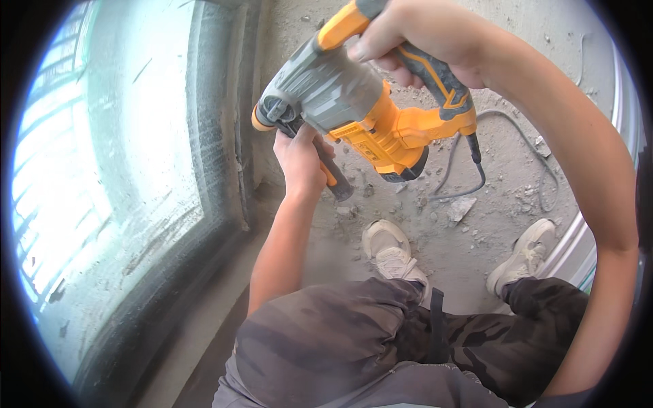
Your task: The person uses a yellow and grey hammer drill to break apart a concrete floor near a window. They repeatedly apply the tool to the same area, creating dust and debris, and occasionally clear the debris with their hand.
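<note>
The rotary hammer (359,102) is coloured orange, grey and black; the trousers (503,343) are patterned in dark camouflage.

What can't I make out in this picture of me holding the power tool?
All in the head view:
- Any trigger: hidden by the right hand and rear handle.
- Top of the power tool: cut off by the upper edge.
- Part of the power cord: hidden behind the tool.
- Lettering on the orange housing: too small and blurred.
- What lies beyond the bright window: washed out by glare.
</note>
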`<state>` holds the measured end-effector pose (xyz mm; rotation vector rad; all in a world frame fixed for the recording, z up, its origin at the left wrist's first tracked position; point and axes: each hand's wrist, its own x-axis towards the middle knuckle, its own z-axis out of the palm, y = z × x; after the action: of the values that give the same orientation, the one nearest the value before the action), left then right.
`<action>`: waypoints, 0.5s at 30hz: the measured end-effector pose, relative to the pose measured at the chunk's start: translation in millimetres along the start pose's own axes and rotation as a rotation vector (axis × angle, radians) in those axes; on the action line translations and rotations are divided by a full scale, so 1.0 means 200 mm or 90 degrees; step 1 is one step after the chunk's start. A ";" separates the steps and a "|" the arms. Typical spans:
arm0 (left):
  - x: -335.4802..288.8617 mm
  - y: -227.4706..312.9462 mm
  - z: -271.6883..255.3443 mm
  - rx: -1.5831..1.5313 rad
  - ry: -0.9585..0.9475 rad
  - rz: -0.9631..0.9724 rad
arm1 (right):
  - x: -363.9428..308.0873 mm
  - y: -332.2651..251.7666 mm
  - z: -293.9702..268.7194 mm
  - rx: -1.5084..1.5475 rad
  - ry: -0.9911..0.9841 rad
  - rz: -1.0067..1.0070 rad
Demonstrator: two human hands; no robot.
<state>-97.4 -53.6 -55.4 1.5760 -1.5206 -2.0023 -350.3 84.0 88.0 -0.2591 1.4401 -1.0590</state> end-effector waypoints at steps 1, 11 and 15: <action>0.01 -0.01 0.00 -0.002 -0.001 0.001 | 0.02 0.08 0.01 -0.042 0.019 -0.058; -0.28 -0.08 -0.09 0.465 -0.032 -0.075 | -0.33 1.24 0.24 0.538 0.133 0.054; -0.28 -0.08 -0.16 0.652 -0.044 -0.035 | -0.34 1.43 0.37 0.639 0.118 0.076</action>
<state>-41.5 -27.8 -29.6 1.8133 -2.7999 -1.3027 -149.0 257.0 -57.3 0.6487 0.9076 -1.5917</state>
